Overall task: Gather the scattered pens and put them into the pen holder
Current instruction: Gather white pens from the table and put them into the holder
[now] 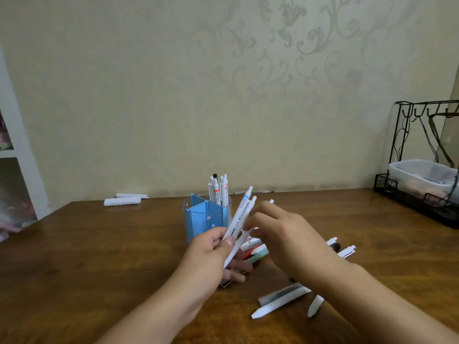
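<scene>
The blue pen holder (pixel 207 218) stands mid-table with several white pens (pixel 219 189) upright in its back compartment. In front of it, my left hand (pixel 213 256) grips a bunch of white pens (pixel 239 219) that point up and to the right. My right hand (pixel 280 232) reaches in from the right, its fingers touching that bunch; one more white pen tip (pixel 271 201) shows above its fingers. More pens lie on the wooden table (pixel 99 244): coloured ones (pixel 255 252) under my hands, white ones (pixel 280 302) near my right forearm, and others (pixel 345 248) behind my right wrist.
Two rolled white papers (pixel 123 201) lie at the table's back left. A black wire rack (pixel 422 157) with a clear plastic box (pixel 422 177) stands at the back right corner. A thin pen (pixel 253 192) lies by the wall.
</scene>
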